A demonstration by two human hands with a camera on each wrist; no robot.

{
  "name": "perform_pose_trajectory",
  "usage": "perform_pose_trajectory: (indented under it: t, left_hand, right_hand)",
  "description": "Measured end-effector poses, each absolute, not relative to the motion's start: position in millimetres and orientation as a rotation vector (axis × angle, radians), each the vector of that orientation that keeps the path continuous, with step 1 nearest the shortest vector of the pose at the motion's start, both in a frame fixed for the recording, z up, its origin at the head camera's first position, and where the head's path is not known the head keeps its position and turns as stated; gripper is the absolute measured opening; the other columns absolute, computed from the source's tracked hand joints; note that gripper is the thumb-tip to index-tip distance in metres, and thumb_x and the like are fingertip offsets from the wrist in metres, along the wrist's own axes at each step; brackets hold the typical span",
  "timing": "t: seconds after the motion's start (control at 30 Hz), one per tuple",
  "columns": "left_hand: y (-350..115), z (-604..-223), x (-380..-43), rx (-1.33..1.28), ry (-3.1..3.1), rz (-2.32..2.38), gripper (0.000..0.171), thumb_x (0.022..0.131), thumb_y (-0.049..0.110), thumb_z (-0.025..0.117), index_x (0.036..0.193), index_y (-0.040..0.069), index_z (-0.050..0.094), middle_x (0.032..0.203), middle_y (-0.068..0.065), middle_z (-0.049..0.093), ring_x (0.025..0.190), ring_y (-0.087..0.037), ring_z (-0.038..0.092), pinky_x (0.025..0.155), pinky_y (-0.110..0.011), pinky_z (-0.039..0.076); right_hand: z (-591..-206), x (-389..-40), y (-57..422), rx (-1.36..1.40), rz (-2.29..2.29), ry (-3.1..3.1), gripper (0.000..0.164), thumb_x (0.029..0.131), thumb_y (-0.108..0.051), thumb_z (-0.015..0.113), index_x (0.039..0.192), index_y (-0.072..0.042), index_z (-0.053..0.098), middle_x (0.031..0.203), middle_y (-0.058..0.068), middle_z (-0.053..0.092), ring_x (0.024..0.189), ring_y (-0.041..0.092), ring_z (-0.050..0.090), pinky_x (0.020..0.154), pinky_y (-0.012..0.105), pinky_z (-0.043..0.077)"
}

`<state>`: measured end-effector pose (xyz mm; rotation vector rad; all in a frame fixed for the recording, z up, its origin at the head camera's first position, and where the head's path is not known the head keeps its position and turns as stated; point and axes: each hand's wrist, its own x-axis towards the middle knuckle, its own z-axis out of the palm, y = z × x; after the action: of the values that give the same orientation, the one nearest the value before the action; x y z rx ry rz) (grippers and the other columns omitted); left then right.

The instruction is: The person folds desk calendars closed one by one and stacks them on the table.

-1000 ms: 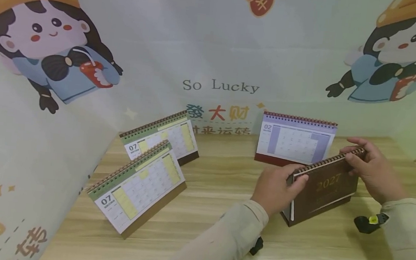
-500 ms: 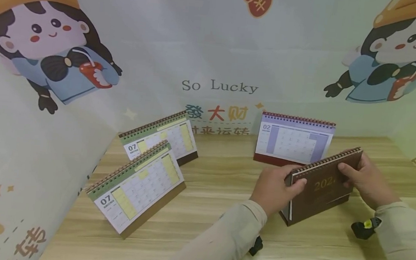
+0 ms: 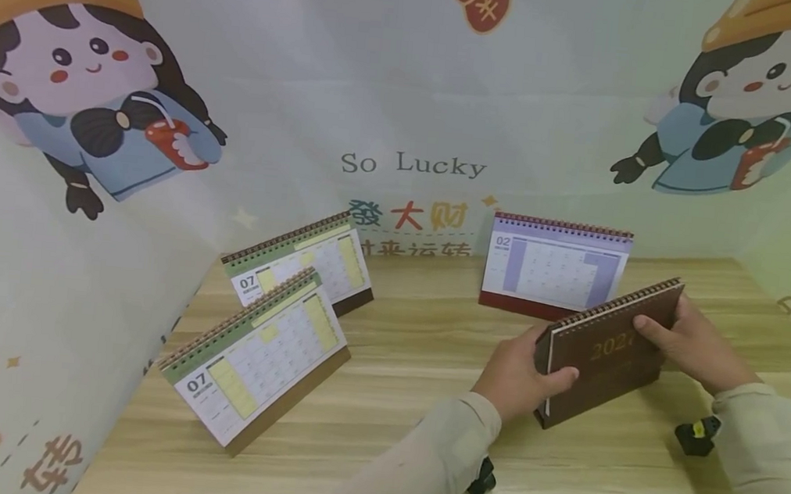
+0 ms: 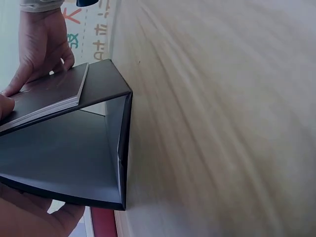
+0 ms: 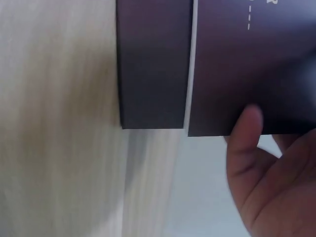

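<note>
A brown desk calendar (image 3: 603, 375) with gold "2027" lettering and a spiral-bound top stands on the wooden table. At its left end my left hand (image 3: 515, 371) grips it, thumb on the front cover and fingers (image 4: 69, 217) behind the stand. My right hand (image 3: 705, 345) holds the opposite end, its thumb (image 5: 247, 128) on the cover and the other fingers mostly hidden behind. The left wrist view looks into the hollow, folded-card stand (image 4: 64, 153), with the white page edges (image 4: 49, 111) along the cover.
Behind it stands a purple-and-white calendar (image 3: 556, 265) with a dark red base. On the left are two green-and-yellow calendars, one (image 3: 265, 361) partly in front of the other (image 3: 324, 260). A printed cloth (image 3: 294, 113) forms the backdrop around the wooden table (image 3: 396, 404).
My right hand has moved from the calendar's spiral top down onto its right end. My left hand has slid lower on the left end. The other calendars stay put.
</note>
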<state>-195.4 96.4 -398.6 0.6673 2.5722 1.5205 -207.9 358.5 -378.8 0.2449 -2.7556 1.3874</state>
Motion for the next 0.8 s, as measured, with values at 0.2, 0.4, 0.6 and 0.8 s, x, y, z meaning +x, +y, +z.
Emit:
perform_pose_trajectory:
  t: [0.2,0.4,0.6,0.8]
  left_hand:
    - [96,-399,-193,0.626,2.562,1.503,0.049,0.088,0.032,0.077,0.130,0.018,0.056,0.102,0.008,0.066,0.085,-0.003,0.058,0.079,-0.023,0.049]
    - [96,-398,-193,0.631,2.546,1.488,0.050,0.090,0.033,0.075,0.131,0.016,0.052,0.103,0.006,0.065,0.085,-0.003,0.058,0.079,-0.023,0.049]
    - [94,-396,-194,0.633,2.505,1.488,0.049,0.092,0.035,0.072,0.130,0.014,0.048,0.103,0.006,0.063,0.084,-0.003,0.059,0.078,-0.023,0.050]
    - [91,-387,-195,0.663,2.538,1.478,0.049,0.094,0.036,0.070,0.131,0.013,0.049,0.106,0.003,0.064,0.086,-0.004,0.059,0.079,-0.023,0.050]
  right_hand:
    - [-383,-208,357,0.244,1.463,-2.701,0.031,0.103,-0.018,0.054,0.119,0.004,0.039,0.094,0.003,0.062,0.081,0.004,0.062,0.068,0.025,0.054]
    - [-393,-207,357,0.221,1.605,-2.598,0.019,0.104,-0.016,0.052,0.115,-0.008,0.041,0.095,-0.009,0.057,0.084,0.002,0.057,0.071,0.020,0.050]
    - [-391,-205,357,0.274,1.718,-2.517,0.017,0.104,-0.010,0.052,0.114,-0.021,0.044,0.097,-0.012,0.059,0.086,0.003,0.058,0.072,0.018,0.049]
    - [-381,-204,350,0.241,1.651,-2.496,0.017,0.103,-0.013,0.054,0.115,-0.023,0.045,0.098,-0.015,0.058,0.090,-0.001,0.055,0.076,0.013,0.044]
